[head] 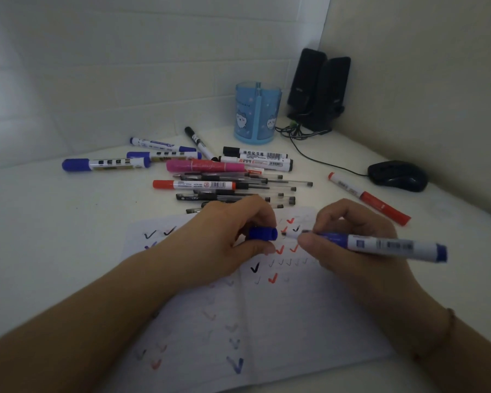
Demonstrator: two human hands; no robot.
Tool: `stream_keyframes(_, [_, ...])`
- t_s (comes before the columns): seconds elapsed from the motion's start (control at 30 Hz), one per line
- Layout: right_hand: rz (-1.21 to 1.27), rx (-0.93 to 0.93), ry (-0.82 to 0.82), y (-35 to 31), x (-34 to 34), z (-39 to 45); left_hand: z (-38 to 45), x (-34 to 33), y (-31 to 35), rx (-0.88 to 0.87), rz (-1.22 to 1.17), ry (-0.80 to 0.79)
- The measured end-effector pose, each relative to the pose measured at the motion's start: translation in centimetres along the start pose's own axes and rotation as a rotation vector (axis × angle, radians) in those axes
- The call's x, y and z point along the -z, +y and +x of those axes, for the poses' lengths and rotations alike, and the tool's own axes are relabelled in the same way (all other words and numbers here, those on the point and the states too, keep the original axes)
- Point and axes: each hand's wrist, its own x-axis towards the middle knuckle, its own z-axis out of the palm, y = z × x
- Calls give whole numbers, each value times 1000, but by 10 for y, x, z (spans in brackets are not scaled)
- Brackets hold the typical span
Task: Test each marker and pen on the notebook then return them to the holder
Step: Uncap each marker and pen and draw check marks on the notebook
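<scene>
Over the open notebook point(267, 321), the left hand point(227, 245) pinched a blue cap point(262, 233); the right hand point(352, 242) gripped the uncapped blue marker point(380, 245).

The notebook point(267, 321) is matt white ruled paper with ink ticks soaking faintly through. The blue marker point(380, 245) near right has a smooth plastic barrel with a printed paper-like label; its blue cap point(262, 233) is glossy plastic. The holder point(257, 113), far centre, is translucent blue plastic with a slight sheen. The pens point(238, 191) have clear plastic barrels. The mouse point(397, 175) and speakers point(319, 86) are dark plastic, the mouse glossier. The counter point(54, 222) is smooth, matt white.
</scene>
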Motion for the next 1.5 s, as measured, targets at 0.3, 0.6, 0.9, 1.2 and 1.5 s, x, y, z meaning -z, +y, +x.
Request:
stream_keyframes(0.3, [306, -20, -79, 8, 10, 3, 1, 0, 0, 17, 4, 116])
stream_keyframes(0.6, [301, -30, -107, 8, 11, 5, 0, -2, -1, -106, 50, 180])
stream_keyframes(0.9, [201, -42, -86, 4, 3, 3, -1, -6, 0, -18, -136, 244])
stream_keyframes(1.2, [210, -47, -118, 6, 3, 3, -2, -9, 5, -35, -85, 205])
stream_keyframes(1.5, [228, -13, -118, 6, 22, 17, 1, -6, 1, -27, -77, 311])
